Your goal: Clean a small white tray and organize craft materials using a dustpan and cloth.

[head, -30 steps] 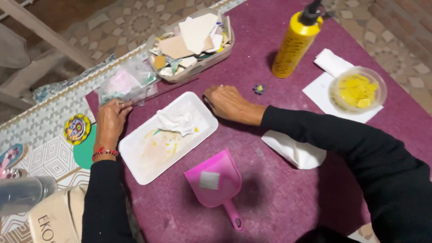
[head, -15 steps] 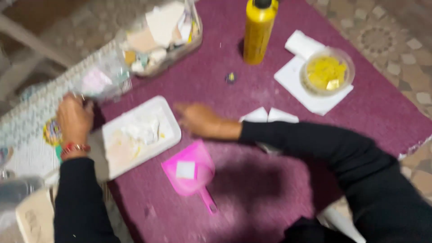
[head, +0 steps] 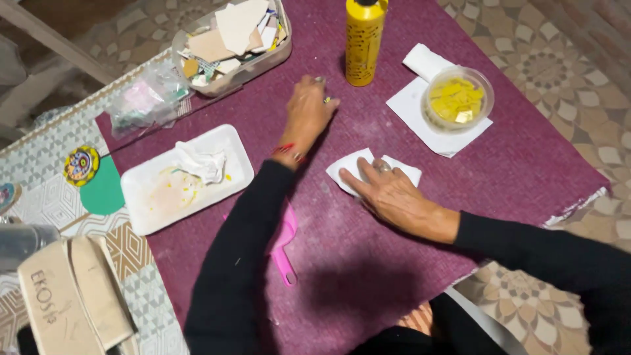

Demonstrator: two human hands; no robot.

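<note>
My left hand point(head: 307, 113), a red bracelet at its wrist, reaches across the purple table cover point(head: 368, 276). Its thumb and fingertips pinch a small dark bead point(head: 327, 100) just below the yellow squeeze bottle point(head: 365, 39). My right hand point(head: 389, 192), with a ring on one finger, lies flat with spread fingers on a folded white cloth point(head: 348, 169). My left sleeve hides most of a pink dustpan point(head: 287, 244). To the left lies a white tray point(head: 141, 197) with a crumpled tissue point(head: 200, 163) and yellowish smears in it.
A clear bowl of yellow chips point(head: 458, 100) sits on white paper at the right. A tub of broken tile pieces point(head: 230, 36) and a plastic bag point(head: 148, 98) stand at the back left. A green disc point(head: 100, 192) and a beige case point(head: 72, 296) lie beyond the cover's left edge.
My left hand left the tray's far side and crossed to the bead by the bottle. My right hand pulled back from the tray onto the white cloth. The camera view shifted.
</note>
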